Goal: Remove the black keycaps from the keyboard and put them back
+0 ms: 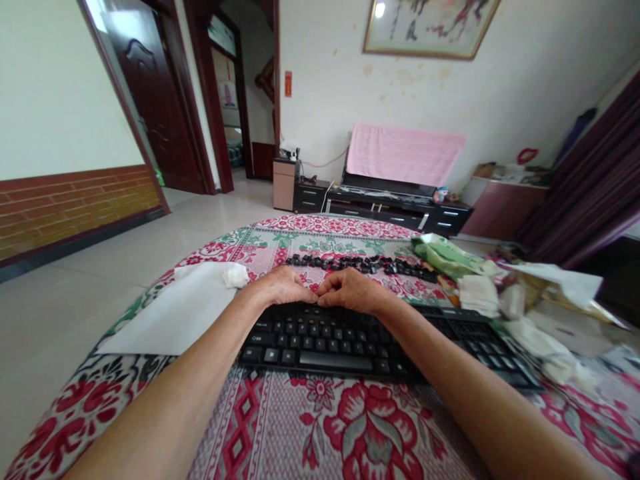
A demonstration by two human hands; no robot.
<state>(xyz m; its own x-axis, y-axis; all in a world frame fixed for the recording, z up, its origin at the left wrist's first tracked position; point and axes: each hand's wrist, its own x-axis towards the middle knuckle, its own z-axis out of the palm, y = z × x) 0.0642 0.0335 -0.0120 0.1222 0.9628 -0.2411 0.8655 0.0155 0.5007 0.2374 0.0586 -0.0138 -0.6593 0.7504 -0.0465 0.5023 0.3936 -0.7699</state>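
A black keyboard [335, 362] lies before me on the flowered tablecloth [373, 427], with keys in its lower rows and bare spots in an upper row. Over its back edge, my left hand [287, 285] is closed, thumb and fingers pinched together. My right hand [353, 290] meets it there, also pinched, the fingertips of both almost touching. Whatever sits between the fingertips is too small to make out. Just beyond my hands, many loose black keycaps [370, 265] are spread in a long band. My forearms cover parts of the keyboard.
Left of the keyboard are a white sheet [165, 313] and a crumpled white tissue [235, 275]. On the right lie a green cloth [453, 257], a folded white cloth [479, 295] and assorted papers. A low TV cabinet [390, 215] with a pink towel [405, 153] above stands beyond the table.
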